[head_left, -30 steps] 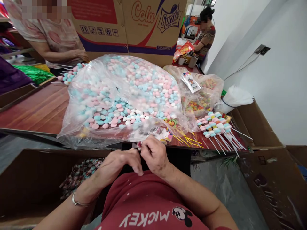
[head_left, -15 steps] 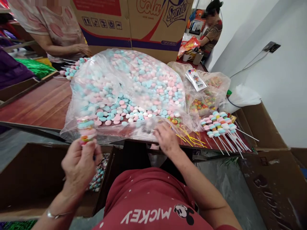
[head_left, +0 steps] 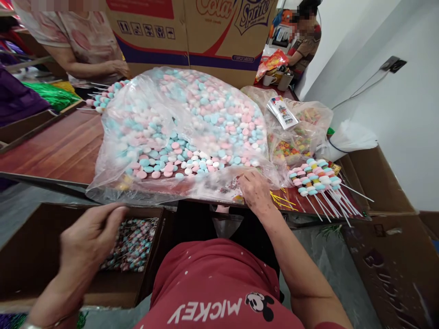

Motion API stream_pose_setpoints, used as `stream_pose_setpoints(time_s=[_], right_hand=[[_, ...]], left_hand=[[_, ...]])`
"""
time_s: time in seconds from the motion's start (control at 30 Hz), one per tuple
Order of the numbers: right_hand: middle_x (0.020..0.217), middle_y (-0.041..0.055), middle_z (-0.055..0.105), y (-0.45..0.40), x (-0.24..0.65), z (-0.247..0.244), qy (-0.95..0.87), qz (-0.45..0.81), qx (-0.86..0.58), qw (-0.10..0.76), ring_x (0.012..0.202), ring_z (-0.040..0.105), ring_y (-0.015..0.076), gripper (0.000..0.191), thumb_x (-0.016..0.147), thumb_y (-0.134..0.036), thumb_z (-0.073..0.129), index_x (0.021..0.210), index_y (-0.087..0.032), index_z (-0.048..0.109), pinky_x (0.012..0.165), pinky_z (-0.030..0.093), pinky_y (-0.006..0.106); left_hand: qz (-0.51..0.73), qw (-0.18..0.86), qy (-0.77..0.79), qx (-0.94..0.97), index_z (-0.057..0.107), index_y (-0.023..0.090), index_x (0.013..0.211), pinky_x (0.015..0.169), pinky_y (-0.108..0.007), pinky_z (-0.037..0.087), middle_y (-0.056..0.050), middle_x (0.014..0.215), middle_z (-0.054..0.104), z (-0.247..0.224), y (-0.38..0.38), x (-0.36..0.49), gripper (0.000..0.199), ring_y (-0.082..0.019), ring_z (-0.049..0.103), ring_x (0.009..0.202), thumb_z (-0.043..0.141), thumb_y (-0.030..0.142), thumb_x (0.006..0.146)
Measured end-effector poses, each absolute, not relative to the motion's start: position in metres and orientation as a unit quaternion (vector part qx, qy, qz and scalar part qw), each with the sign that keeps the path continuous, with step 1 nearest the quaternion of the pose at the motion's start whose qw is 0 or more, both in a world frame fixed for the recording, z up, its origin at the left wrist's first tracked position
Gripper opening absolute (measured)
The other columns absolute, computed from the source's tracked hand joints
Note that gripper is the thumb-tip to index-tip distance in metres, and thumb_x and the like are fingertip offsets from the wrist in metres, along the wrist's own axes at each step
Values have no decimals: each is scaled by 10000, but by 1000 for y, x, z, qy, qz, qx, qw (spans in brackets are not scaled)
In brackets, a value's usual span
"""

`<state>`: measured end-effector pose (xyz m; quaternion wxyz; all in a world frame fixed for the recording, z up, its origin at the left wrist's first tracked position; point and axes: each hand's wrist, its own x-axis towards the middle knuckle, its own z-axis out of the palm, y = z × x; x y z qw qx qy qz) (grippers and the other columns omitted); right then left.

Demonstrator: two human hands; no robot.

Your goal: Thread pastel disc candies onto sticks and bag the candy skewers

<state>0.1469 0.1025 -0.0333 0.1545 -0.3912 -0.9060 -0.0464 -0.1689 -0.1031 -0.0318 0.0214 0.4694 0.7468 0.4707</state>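
Left hand, 10 o'clock from shirt: hovers half-curled over carton; right hand, 1 o'clock: bends at wrappers; holds unclear.

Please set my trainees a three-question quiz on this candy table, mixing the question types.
1. Which hand is nearer the yellow strips?
2. True or false: the white sticks at the right end of the table point toward the big candy bag.
3. What lies on the ring-candy bags? A) a mug B) a printed, silvery stack C) a wall socket

Key: 1. The right hand. 2. False; they point away from it. 3. B.
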Motion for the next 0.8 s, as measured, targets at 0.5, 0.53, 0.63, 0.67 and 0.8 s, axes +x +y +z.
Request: stream_pose_setpoints(time_s=[0.5, 0.53, 0.63, 0.67, 0.8], right_hand=[[1195, 107, 636, 52, 183, -10, -853, 1, -262, 451, 1082, 587, 235, 433, 890, -243, 622, 1304, -231, 495, 911, 489, 410], [1237, 119, 608, 53, 185, -12, -818, 62, -319, 475, 1084, 590, 241, 544, 857, -286, 664, 1353, -233, 446, 891, 504, 407], [1157, 83, 632, 53, 189, -12, -751, 293, -395, 441, 947, 628, 206, 593, 817, -369, 682, 1348, -235, 455, 785, 534, 347], [1077, 54, 655, 52, 189, -11, -743, 357, -390, 409, 886, 632, 186, 512, 826, -371, 663, 1296, -237, 508, 755, 531, 322], [780, -12, 630, 48, 184, -10, -726, 445, -390, 350, 718, 578, 133, 120, 849, -295, 584, 891, -213, 661, 675, 476, 252]], left_hand=[[342, 530, 462, 624, 598, 152, 675, 571, -227, 405, 14, 617, 572, -4, 12, -23, 227, -113, 494, 589, 582, 337, 806], [353, 542, 468, 602, 600, 151, 672, 564, -222, 394, 19, 607, 566, -6, 12, -23, 215, -105, 478, 575, 599, 335, 784], [361, 565, 475, 571, 623, 144, 685, 556, -218, 376, 19, 604, 569, -11, 9, -24, 203, -94, 456, 560, 631, 338, 746], [359, 571, 472, 568, 623, 142, 684, 557, -218, 373, 16, 610, 571, -13, 8, -24, 210, -93, 457, 564, 633, 343, 744], [306, 593, 468, 579, 592, 153, 750, 538, -218, 364, 26, 615, 565, -19, 3, -25, 222, -98, 460, 551, 638, 369, 759]])
